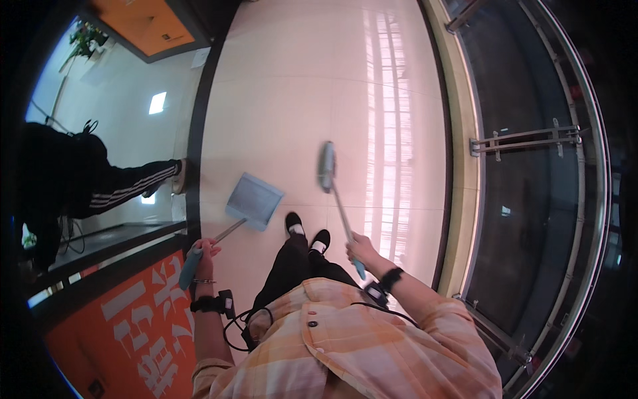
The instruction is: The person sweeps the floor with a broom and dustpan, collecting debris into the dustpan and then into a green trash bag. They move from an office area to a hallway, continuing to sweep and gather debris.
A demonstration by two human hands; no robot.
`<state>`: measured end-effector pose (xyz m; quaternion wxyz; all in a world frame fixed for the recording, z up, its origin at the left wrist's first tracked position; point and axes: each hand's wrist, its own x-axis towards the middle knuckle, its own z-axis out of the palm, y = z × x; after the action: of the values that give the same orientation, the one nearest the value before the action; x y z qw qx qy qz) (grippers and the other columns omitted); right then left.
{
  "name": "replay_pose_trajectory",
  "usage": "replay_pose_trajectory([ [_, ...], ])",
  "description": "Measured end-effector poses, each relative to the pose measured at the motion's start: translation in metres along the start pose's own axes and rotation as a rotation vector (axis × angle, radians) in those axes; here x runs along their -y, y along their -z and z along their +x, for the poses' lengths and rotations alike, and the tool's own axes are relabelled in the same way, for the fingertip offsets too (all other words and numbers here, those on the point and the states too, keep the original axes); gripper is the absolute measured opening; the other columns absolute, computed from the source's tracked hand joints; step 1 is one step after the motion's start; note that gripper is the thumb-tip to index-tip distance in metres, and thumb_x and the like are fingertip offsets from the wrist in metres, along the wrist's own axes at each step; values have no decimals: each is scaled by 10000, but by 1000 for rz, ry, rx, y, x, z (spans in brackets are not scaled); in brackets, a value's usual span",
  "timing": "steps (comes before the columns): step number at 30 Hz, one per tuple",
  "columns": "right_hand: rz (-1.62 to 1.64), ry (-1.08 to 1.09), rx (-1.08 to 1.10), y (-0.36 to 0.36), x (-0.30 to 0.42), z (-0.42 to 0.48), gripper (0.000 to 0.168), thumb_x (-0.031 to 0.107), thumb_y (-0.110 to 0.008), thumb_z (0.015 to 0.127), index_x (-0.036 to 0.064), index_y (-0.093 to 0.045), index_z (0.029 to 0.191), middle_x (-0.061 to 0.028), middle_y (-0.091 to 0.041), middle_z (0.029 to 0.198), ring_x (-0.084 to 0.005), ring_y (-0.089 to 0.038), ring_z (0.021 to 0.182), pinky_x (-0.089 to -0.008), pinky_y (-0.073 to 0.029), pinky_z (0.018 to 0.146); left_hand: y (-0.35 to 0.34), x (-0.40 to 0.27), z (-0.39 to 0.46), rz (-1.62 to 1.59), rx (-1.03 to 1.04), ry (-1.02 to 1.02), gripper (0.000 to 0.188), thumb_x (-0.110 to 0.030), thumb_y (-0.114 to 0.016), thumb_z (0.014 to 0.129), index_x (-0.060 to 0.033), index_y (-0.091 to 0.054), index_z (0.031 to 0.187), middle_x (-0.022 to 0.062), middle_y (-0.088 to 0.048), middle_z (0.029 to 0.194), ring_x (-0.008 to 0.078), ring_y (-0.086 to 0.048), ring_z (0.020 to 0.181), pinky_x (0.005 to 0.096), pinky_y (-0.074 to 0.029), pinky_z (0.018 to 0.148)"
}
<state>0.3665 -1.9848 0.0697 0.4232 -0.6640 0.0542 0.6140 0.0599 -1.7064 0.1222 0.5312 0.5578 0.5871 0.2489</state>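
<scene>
My left hand [205,249] grips the pole of a long-handled dustpan [254,199], near its blue grip. The grey-blue pan lies on the pale tiled floor [299,109], ahead and to the left of my feet. In my right hand [364,251] is the handle of a broom [341,207], held just above its light-blue end. The broom's narrow head is out in front of my shoes, to the right of the dustpan and apart from it. I cannot tell whether its bristles touch the floor.
A long glass panel with metal brackets [526,139] runs along the right, above a pale ledge [461,149]. On the left, beyond a dark floor strip [196,134], stands another person in black striped trousers [134,182]. An orange panel [134,319] bearing writing is at lower left.
</scene>
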Motion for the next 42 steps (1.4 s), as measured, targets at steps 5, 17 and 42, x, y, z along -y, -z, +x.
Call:
replay_pose_trajectory([
  [5,117,-15,-39,26,47,31,552,56,-478,774,32,-294,1294,-25,-445,566,-108,-441,442,-251,-392,388,-23,-9,30,44,49,-5,194,-143,-482,820,20,-560,749,82,-589,719,164,-600,557,220,-497,527],
  [17,-194,-14,-320,99,95,61,324,-6,-445,738,31,-392,1056,-27,-404,526,-118,-402,380,-253,-355,337,-75,-25,117,-77,69,77,191,-168,-506,831,3,-571,774,62,-590,714,153,-608,577,210,-478,521],
  [42,-607,70,15,75,270,187,425,41,-486,703,-39,-391,1110,-80,-456,541,-171,-471,412,-296,-395,374,-100,-85,164,-98,-179,153,184,-144,-503,792,19,-579,753,79,-593,717,171,-609,567,223,-498,515],
])
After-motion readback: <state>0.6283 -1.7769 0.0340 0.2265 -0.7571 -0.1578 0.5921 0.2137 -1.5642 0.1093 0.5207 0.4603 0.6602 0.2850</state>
